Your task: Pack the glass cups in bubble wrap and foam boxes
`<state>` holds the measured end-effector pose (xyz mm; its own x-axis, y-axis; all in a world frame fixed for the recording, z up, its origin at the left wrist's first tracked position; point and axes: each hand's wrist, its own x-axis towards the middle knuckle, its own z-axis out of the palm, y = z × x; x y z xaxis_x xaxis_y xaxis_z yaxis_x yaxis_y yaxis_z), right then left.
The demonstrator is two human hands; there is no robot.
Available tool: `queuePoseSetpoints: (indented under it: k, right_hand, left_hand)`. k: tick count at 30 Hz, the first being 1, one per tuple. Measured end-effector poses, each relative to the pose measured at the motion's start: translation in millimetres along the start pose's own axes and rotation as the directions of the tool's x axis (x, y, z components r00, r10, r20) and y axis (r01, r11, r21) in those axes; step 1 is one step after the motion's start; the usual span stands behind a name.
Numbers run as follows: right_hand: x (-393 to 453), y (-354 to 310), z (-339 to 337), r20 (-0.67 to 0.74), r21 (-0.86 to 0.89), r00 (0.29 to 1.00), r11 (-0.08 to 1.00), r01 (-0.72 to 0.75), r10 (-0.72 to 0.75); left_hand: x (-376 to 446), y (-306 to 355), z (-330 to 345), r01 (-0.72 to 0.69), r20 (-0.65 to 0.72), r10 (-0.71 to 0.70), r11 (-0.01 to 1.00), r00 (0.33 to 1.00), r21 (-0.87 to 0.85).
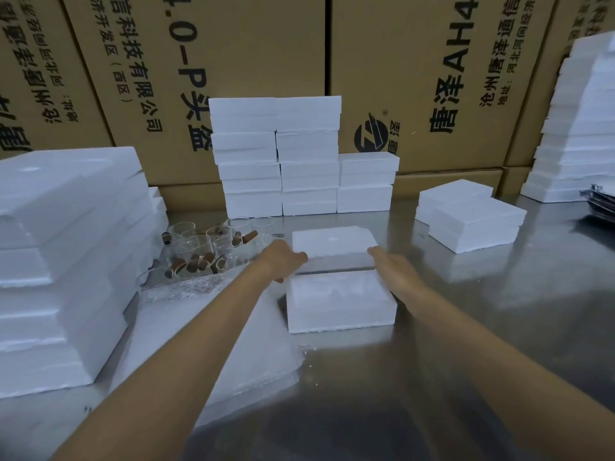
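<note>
- I am reaching both hands to the far foam box: my left hand is gripping its left edge, and my right hand is lying against its right side, fingers fairly straight; whether they are clamping I cannot tell.
- I judge I am handling a box or lid; next I would need to align it squarely.
- The near foam box is sitting just in front; whether anything is inside, I cannot tell.
- The glass cups are waiting unpacked at left, beside the bubble wrap.
- Closed foam boxes are stacked behind on the metal table.
</note>
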<state>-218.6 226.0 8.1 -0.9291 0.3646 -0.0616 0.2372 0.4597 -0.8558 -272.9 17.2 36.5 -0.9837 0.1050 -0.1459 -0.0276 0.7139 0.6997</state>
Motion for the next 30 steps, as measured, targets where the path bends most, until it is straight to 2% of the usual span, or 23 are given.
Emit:
queuePoseSetpoints:
  k: [3, 6, 10, 12, 14, 16, 19, 20, 24, 26, 30]
  right_hand:
    - [12, 8, 9, 0.008, -0.205, 0.998, 0.977, -0.062, 0.065]
    - [14, 5, 13, -0.126, -0.328, 0.98, 0.939, 0.105, -0.153]
    - [9, -23, 29, -0.043, -0.269, 0.904, 0.877, 0.399, -0.425]
    - [4, -46, 49, 0.036, -0.209, 0.871, 0.849, 0.485, -0.489]
    - [-3, -69, 74, 0.109, -0.138, 0.847, 0.836, 0.531, -0.52]
    - [-9, -88, 101, 0.196, -0.102, 0.835, 0.836, 0.539, -0.514]
    - [-8, -110, 139, 0.332, -0.144, 0.844, 0.862, 0.486, -0.421]
    - [-6, -115, 149, 0.381, -0.17, 0.846, 0.872, 0.46, -0.372]
    - [1, -124, 181, 0.561, -0.22, 0.789, 0.873, 0.434, -0.251]
    - [8, -125, 192, 0.565, -0.24, 0.799, 0.884, 0.4, -0.208]
    - [20, -128, 196, 0.471, -0.224, 0.862, 0.919, 0.325, -0.19]
  left_hand:
    - [4, -11, 3, -0.034, 0.017, 0.033, 0.997, 0.999, 0.074]
    - [-3, -19, -15, -0.102, -0.06, 0.106, 0.993, 0.993, 0.067]
    - [-27, -41, -53, -0.203, -0.239, 0.207, 0.978, 0.949, 0.042]
    - [-43, -57, -59, -0.198, -0.324, 0.2, 0.979, 0.925, 0.041]
    - [-56, -74, -46, -0.183, -0.349, 0.19, 0.982, 0.918, 0.051]
    - [-67, -89, -23, -0.184, -0.317, 0.209, 0.977, 0.925, 0.107]
    - [-75, -106, 3, -0.196, -0.297, 0.324, 0.9, 0.898, 0.389]
    - [-77, -108, 6, -0.202, -0.3, 0.349, 0.881, 0.888, 0.428]
    - [-76, -109, 5, -0.225, -0.318, 0.387, 0.868, 0.866, 0.443]
    - [-75, -110, 6, -0.211, -0.321, 0.389, 0.856, 0.864, 0.471]
    - [-75, -110, 7, -0.192, -0.317, 0.389, 0.84, 0.865, 0.507]
